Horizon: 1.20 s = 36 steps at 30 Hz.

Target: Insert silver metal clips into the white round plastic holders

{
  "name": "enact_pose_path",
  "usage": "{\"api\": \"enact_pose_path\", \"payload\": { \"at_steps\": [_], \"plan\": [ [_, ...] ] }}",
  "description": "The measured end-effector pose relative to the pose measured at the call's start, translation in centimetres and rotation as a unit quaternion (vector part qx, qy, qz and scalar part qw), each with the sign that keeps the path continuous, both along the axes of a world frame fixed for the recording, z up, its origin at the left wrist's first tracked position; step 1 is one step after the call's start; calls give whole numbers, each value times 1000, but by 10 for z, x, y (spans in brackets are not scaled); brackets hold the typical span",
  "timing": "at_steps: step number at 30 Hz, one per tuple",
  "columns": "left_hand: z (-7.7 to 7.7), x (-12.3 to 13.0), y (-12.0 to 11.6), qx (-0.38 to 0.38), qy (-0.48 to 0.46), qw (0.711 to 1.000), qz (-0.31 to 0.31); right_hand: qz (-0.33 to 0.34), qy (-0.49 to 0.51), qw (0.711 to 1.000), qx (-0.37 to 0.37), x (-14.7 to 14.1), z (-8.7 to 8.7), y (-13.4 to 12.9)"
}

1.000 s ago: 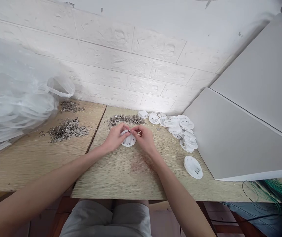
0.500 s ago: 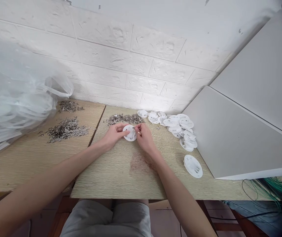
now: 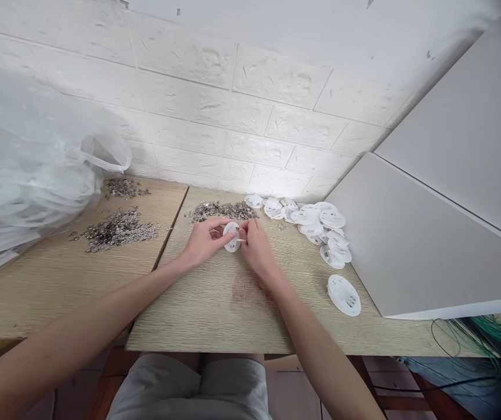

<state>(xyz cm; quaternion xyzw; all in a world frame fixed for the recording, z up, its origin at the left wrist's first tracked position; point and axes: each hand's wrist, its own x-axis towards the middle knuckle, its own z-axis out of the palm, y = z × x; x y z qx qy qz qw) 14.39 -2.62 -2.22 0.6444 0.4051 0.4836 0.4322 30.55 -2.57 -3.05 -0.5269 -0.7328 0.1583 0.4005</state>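
Observation:
Between thumb and fingers, my left hand holds a round white plastic disc by its left side, its slotted face tilted towards me. My right hand is closed at the disc's right edge. A short, thin, pale stick pokes out of its fingers towards the disc; the rest of the stick is hidden in the hand. Just behind both hands lies a heap of small metal pieces.
White discs lie piled along the back right, with another disc nearer me. Two more heaps of metal parts are on the left board beside a big clear plastic bag. A grey panel stands at right, by green wires.
The disc has turned and tilted in my left hand, shifting slightly right. My right fingers have shifted at its edge, and the pale stick now points across towards the disc.

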Motion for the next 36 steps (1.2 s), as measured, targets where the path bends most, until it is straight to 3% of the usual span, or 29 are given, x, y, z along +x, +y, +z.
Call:
{"api": "enact_pose_path", "payload": {
  "at_steps": [5, 11, 18, 36],
  "plan": [
    [2, 0, 0, -28, -6, 1000, -11, -12, 9, 999, -41, -1, 7, -1],
    [2, 0, 3, -58, -60, 996, 5, 14, 166, 981, -104, -4, 14, -2],
    [0, 0, 4, -89, -35, 995, -3, 38, 263, 954, -136, -8, 12, -2],
    [-1, -2, 6, -129, -54, 990, -2, 47, 264, 953, -138, -11, 13, -4]
  ]
}}
